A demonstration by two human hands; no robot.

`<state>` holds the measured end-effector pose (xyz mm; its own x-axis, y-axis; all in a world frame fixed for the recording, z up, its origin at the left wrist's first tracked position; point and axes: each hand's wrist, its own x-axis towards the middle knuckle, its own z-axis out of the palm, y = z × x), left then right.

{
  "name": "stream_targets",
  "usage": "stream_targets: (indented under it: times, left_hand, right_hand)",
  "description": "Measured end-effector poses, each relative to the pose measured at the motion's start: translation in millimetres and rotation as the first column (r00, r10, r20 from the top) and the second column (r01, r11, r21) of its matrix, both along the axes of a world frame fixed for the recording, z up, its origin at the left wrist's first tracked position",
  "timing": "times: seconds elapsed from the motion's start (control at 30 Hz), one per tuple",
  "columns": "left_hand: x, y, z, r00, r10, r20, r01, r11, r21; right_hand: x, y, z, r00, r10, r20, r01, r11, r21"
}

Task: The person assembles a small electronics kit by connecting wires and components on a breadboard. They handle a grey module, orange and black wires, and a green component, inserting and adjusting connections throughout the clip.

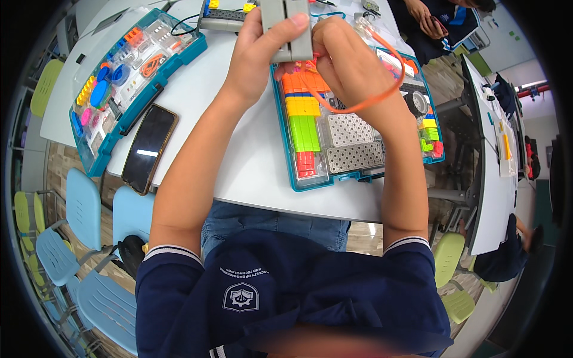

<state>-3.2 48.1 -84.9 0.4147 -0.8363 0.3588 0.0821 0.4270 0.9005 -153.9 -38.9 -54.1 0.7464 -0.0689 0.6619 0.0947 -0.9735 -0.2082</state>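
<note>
A grey plastic block (300, 46) with a groove down it is held up at the top of the head view. My left hand (253, 68) is closed around it, thumb across its face. Beside its right edge my right hand (352, 68) is closed, fingertips pinched at the end of an orange cable (341, 111). The cable loops below that hand and over the wrist. Whether its tip sits in the block is hidden by the fingers. Below both hands lies an open teal-edged case (290, 158) of orange, yellow, green and red building pieces and grey perforated plates (352, 158).
On the left of the white table (250, 161) lie another teal-edged case (156, 89) of colourful parts and a black phone (150, 149). A dark grey built piece (224, 21) stands at the back. Another person (439, 24) holds a phone at upper right. Blue chairs (83, 206) stand at left.
</note>
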Motion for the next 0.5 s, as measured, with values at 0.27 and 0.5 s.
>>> stream_targets:
  times: [0.27, 0.5]
  left_hand:
    - [-3, -3, 0, 0.996, 0.045, 0.072, -0.047, 0.999, 0.019]
    - [-16, 2, -1, 0.994, -0.091, 0.062, 0.089, 0.996, 0.021]
  right_hand:
    - [-7, -5, 13, 0.988, -0.147, -0.042, 0.153, 0.961, 0.233]
    - [-12, 2, 26, 0.958, -0.266, -0.103, 0.285, 0.884, 0.37]
